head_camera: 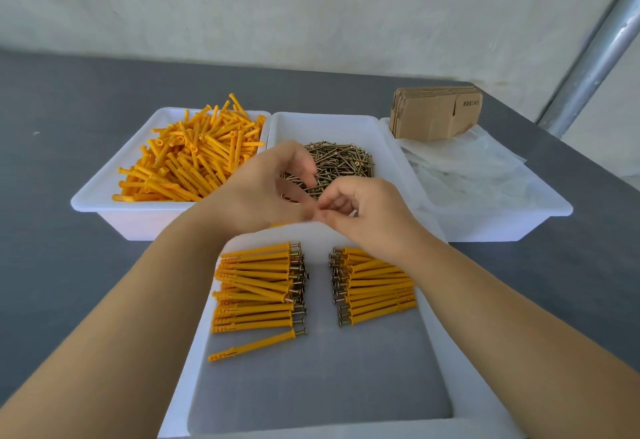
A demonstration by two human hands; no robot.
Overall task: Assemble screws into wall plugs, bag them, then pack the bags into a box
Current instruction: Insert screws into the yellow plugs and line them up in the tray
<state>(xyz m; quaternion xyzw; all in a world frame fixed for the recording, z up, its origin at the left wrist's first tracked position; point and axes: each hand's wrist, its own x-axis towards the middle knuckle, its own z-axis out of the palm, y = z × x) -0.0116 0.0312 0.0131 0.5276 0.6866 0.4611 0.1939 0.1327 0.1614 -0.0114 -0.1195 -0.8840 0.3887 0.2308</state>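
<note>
Both hands are meeting over the near rim of the white plastic tray of brass-coloured screws (341,161): the left hand (263,189) and right hand (367,216) are curling fingertips together, apparently pinching something small, though I cannot tell what. A slip could be dropping it among the assembled orange plugs with screws (258,286) lying in the near white tray (436,352), whose front half is offering free room; the loose orange wall plugs (194,154) are sitting just left.

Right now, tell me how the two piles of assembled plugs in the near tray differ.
The left pile points its screw heads right; the right pile points them left. The left pile is bigger, with one plug lying loose below it; the right pile is partly under the right forearm. Both are orange plugs holding screws.
</note>
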